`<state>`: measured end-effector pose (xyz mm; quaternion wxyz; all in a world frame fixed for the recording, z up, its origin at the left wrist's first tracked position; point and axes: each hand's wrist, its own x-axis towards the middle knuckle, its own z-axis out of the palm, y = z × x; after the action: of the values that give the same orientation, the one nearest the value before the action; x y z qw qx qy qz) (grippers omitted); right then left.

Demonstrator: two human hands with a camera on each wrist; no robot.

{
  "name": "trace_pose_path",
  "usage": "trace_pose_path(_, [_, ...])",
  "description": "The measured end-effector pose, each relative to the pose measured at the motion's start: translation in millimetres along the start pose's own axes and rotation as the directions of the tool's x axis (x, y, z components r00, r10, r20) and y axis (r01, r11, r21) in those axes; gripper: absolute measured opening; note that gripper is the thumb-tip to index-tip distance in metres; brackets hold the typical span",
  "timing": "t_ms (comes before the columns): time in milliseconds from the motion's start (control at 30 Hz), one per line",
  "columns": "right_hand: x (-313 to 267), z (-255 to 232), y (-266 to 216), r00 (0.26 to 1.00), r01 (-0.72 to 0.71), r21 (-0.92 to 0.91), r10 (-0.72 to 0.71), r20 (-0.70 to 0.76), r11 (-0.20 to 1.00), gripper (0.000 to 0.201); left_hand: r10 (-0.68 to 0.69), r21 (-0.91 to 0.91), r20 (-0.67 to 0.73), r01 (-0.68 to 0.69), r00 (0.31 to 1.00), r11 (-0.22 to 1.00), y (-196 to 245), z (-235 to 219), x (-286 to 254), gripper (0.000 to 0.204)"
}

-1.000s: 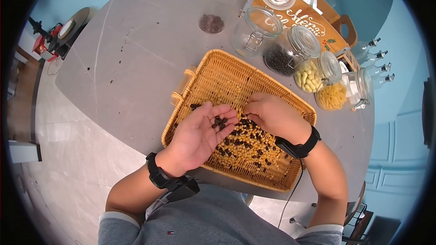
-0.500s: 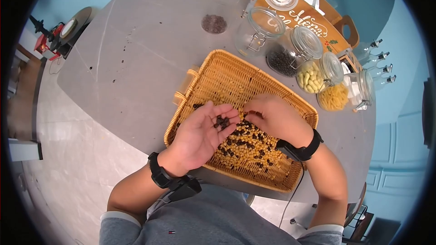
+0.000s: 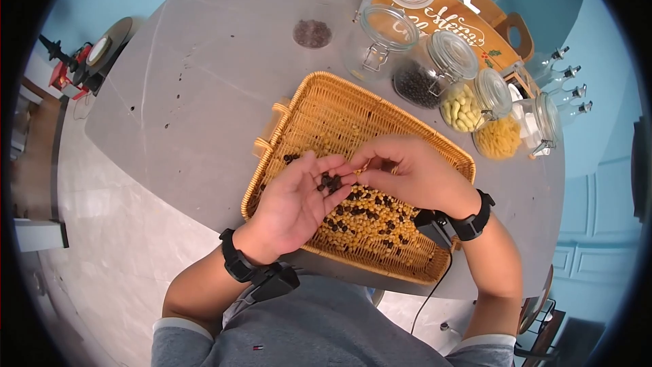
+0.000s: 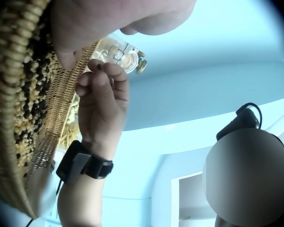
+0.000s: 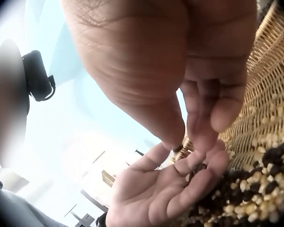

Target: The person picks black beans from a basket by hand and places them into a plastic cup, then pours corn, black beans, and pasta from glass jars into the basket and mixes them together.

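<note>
My left hand (image 3: 288,207) is held palm up over the wicker basket (image 3: 326,109), its fingers extended and slightly cupped, with several dark beans (image 3: 329,182) lying on them. Just to its right, the right hand (image 3: 424,173) reaches over with thumb and forefinger brought together at the left fingertips. Between those two digits a small dark bean (image 5: 178,147) shows in the right wrist view. Below both hands, yellow kernels (image 3: 363,236) and more dark beans are mixed across the basket's near part.
Beyond the basket stand an open glass jar (image 3: 377,47), a jar of black beans (image 3: 416,87), one of pale yellow pieces (image 3: 464,109) and one of pasta (image 3: 499,137). A clear container with dark contents (image 3: 312,34) is farther back. Loose bits dot the grey table (image 3: 217,115).
My right hand has come up from the beans in the basket and moved left to the left fingertips. The left hand stays nearly still with the beans in it.
</note>
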<state>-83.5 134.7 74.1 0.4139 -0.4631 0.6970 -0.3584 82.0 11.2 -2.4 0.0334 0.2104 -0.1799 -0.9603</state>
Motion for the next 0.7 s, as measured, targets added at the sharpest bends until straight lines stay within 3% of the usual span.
trace_pose_path(33, [-1,-4,8,1.0,-0.002,-0.001,0.002,-0.001,1.0,0.019,-0.004,0.009,-0.002,0.004,1.0,1.0,0,0,0,0.051])
trace_pose_path(100, [-3,-12,29,0.976,0.198,-0.479,-0.218,0.014,0.855,0.02,-0.001,0.004,0.0,0.001,1.0,1.0,0,-1,0,0.052])
trace_pose_path(300, [-8,6,46,0.984,0.167,-0.658,-0.17,0.06,0.734,0.019,-0.004,0.003,0.007,0.004,1.0,1.0,-1,-1,1,0.052])
trace_pose_path(533, [-3,-1,49,0.969,0.227,-0.582,-0.241,0.054,0.781,0.015,0.004,0.006,0.013,-0.004,1.0,1.0,-1,-5,1,0.053])
trace_pose_path(633, [-5,-6,32,0.982,0.152,-0.469,-0.188,-0.03,0.87,0.009,-0.017,-0.021,0.027,0.017,0.999,1.0,1,-1,-1,0.043])
trace_pose_path(700, [-5,-4,17,0.996,0.081,-0.244,-0.087,-0.016,0.966,0.01,-0.025,-0.02,0.021,0.026,0.999,0.999,0,1,-1,0.043])
